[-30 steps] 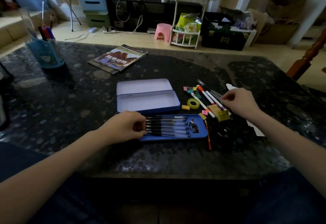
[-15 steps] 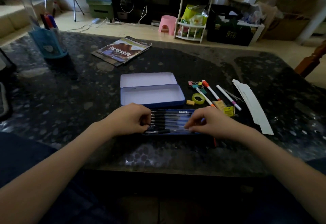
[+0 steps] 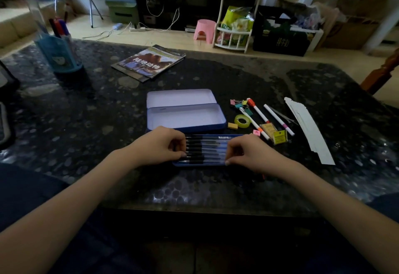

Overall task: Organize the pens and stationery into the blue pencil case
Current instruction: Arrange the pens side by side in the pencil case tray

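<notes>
Both hands rest on a shallow blue tray (image 3: 207, 163) filled with a row of black pens (image 3: 205, 149) lying side by side. The left hand (image 3: 159, 146) has its fingers curled over the left ends of the pens, fingertips touching them. The right hand (image 3: 248, 155) curls over the right ends in the same way, its thumb at the tray's near edge. Whether either hand actually pinches a pen or only presses on the row cannot be told.

Just behind the tray sits the blue pencil case (image 3: 185, 118), open, its lid (image 3: 181, 97) folded back flat.

To the right of the case lies loose stationery: a cluster of coloured binder clips (image 3: 240, 106), a roll of yellow-green tape (image 3: 243, 120), a small yellow eraser (image 3: 232, 125), 2 white markers (image 3: 259, 112) and (image 3: 278, 120), and a yellow packet (image 3: 279, 136). Farther right are long white paper strips (image 3: 308, 129).

All of this rests on a dark speckled table (image 3: 86, 111). A magazine (image 3: 149, 62) lies toward the far side, and a blue pen holder (image 3: 58, 55) stands at the far left.
</notes>
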